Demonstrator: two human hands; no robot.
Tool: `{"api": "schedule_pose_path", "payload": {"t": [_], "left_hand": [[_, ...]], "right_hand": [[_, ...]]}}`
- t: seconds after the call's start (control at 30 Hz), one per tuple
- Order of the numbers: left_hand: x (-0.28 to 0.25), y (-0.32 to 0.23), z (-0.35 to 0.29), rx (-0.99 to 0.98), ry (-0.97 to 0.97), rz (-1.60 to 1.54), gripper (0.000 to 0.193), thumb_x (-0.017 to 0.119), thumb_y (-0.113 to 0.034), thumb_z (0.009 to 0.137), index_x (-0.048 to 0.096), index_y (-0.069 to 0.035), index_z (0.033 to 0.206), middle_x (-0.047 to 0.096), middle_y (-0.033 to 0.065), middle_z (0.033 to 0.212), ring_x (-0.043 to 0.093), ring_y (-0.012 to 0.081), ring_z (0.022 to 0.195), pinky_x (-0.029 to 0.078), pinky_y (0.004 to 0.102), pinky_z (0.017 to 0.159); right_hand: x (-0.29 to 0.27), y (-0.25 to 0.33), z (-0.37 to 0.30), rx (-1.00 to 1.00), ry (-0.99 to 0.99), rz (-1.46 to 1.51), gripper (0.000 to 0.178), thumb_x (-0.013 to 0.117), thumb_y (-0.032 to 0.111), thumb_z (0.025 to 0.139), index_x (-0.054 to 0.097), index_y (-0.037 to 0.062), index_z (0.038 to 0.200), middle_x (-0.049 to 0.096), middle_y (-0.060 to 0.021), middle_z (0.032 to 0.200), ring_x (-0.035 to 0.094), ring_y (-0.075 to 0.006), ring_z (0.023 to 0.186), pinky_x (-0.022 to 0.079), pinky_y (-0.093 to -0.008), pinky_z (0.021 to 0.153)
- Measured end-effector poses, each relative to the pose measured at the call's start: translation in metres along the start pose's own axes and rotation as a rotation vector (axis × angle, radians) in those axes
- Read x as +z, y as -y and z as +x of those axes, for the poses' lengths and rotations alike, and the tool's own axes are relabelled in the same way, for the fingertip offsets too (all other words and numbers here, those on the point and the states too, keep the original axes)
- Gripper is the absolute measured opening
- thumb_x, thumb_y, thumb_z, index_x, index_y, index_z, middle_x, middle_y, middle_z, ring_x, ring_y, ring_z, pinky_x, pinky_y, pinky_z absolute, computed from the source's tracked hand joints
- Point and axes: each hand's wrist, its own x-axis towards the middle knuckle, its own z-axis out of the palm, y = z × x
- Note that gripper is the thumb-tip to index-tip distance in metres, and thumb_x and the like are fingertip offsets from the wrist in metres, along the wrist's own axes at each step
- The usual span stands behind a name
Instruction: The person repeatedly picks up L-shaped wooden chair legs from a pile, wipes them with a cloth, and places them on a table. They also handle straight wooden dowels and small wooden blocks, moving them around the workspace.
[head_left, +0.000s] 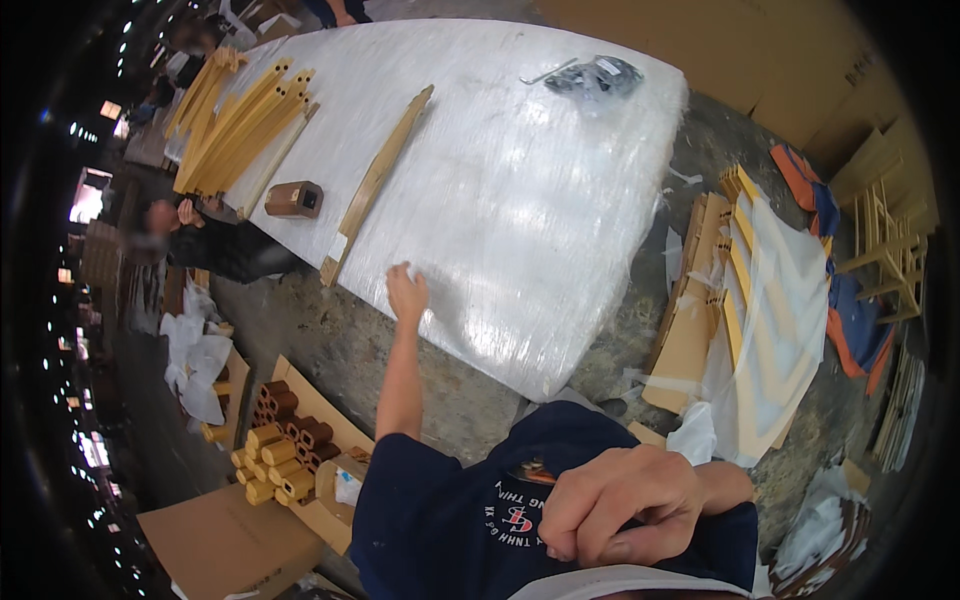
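My left hand (407, 293) is at the near edge of a large table (510, 170) wrapped in shiny clear film. Its fingers are loosely bent and nothing shows in them. My right hand (628, 503) is raised close in front of my chest, fingers curled in; whatever they may hold is hidden. A long wooden rail (378, 185) lies across the table to the left of my left hand, its near end at the edge. Further left on the film sits a short brown hollow block (294, 200).
Several yellowish wooden bars (245, 130) are piled at the table's far left. A clear bag of dark parts (597, 80) lies at the far right. Cartons of short wooden pieces (275, 460) stand lower left. Foam-covered frames (765, 310) lie right. Another person (225, 245) is left.
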Motion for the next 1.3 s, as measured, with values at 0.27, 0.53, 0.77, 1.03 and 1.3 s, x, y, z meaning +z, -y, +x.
{"api": "schedule_pose_path", "payload": {"t": [0.27,0.53,0.77,1.03,1.3], "left_hand": [[-0.001,0.079,0.148,-0.186,0.039,0.315,0.053,0.06,-0.027,0.092,0.046,-0.009,0.139,0.032,0.0219,0.148,0.033,0.0394,0.137,0.041,0.0625,0.096],[0.036,0.086,0.175,-0.321,0.206,0.347,0.057,0.041,-0.037,0.098,0.035,-0.013,0.149,0.004,0.0212,0.16,0.003,0.0427,0.148,0.028,0.0683,0.105],[0.012,0.096,0.2,-0.34,0.345,0.291,0.062,0.051,-0.041,0.092,0.041,-0.014,0.147,0.004,0.02,0.16,0.005,0.0409,0.148,0.027,0.0697,0.105],[0.08,-0.059,0.09,-0.092,0.208,-0.009,0.058,0.056,-0.031,0.089,0.047,-0.006,0.141,0.018,0.0232,0.158,0.019,0.0404,0.145,0.034,0.0678,0.102],[0.112,-0.345,-0.167,0.763,0.442,-0.331,0.044,0.067,-0.02,0.081,0.06,-0.006,0.123,0.038,0.0232,0.146,0.036,0.0399,0.136,0.037,0.0607,0.099]], "right_hand": [[-0.034,-0.043,0.088,-0.016,-0.035,0.008,0.012,0.06,-0.001,0.09,0.068,-0.0105,0.093,0.065,-0.0289,0.094,0.066,-0.0325,0.08,0.054,-0.0385,0.075],[-0.056,-0.069,0.144,-0.058,-0.254,-0.106,0.009,0.065,-0.003,0.085,0.071,-0.0086,0.09,0.065,-0.0326,0.095,0.068,-0.0311,0.075,0.056,-0.0331,0.068],[-0.074,-0.024,0.12,0.251,0.163,-0.056,0.022,0.066,0.014,0.088,0.069,-0.0004,0.104,0.064,-0.0277,0.106,0.066,-0.0365,0.09,0.053,-0.0459,0.083],[-0.044,0.014,-0.036,-0.028,-0.446,-0.508,0.018,0.056,0.015,0.093,0.071,0.0046,0.097,0.066,-0.0247,0.097,0.068,-0.0313,0.083,0.055,-0.0387,0.074],[-0.106,-0.003,-0.24,0.345,-0.782,-0.807,0.03,0.058,0.011,0.092,0.064,0.0036,0.12,0.063,-0.0117,0.115,0.063,-0.02,0.095,0.05,-0.0321,0.084]]}}
